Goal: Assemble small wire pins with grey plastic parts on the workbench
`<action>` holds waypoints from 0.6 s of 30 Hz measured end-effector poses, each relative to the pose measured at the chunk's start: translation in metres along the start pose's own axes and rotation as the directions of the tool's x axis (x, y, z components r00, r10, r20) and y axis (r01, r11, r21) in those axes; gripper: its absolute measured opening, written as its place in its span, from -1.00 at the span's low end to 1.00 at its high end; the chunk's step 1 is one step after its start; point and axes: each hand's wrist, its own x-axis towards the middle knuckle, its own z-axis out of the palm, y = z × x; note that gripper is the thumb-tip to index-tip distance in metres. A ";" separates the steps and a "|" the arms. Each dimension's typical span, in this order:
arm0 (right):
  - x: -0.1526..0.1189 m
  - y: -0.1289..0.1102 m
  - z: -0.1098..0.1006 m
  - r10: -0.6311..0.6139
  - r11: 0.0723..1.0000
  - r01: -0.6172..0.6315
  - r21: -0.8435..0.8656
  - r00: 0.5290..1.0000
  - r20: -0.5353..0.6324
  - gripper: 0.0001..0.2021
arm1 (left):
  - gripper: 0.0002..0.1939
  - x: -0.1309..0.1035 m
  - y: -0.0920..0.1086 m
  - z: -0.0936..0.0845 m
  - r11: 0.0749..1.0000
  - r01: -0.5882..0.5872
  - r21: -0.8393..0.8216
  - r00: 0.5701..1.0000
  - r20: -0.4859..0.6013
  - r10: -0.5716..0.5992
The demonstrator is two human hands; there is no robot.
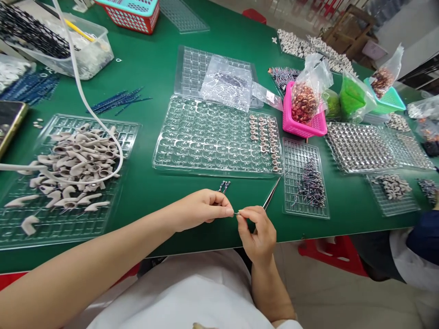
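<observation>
Lower centre: left hand [202, 210] and right hand [258, 233] pinch one thin piece [235, 214], possibly wire, largely finger-covered. Left forearm [103, 260] is cut off, lower left.

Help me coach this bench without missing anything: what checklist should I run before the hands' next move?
1. Small part secured: ok, pinched between the fingers of the left hand and right hand.
2. Its finer condition: cannot tell, too small and mostly covered.
3. Tweezers gripped: cannot tell, the right hand hides their rear end.
4. Large clear tray full: not ok, beige pieces occupy only part of its right side.
5. White tube clear of the grey pile: not ok, it loops across it in this view.
</observation>
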 end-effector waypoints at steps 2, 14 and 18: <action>0.000 0.000 0.000 0.011 1.000 -0.011 -0.003 1.000 -0.004 -0.76 | -0.59 0.000 -0.001 0.000 0.997 0.007 -0.074 1.000 0.017 -0.006; -0.002 -0.005 -0.003 0.134 0.990 -0.134 0.043 0.991 0.008 -0.89 | -0.67 0.001 0.000 0.006 0.997 -0.036 -0.074 0.999 -0.002 0.036; -0.003 -0.005 -0.004 0.167 0.984 -0.166 0.058 0.986 -0.008 -0.89 | -0.67 0.002 -0.002 0.006 0.998 -0.056 -0.032 0.998 -0.036 0.055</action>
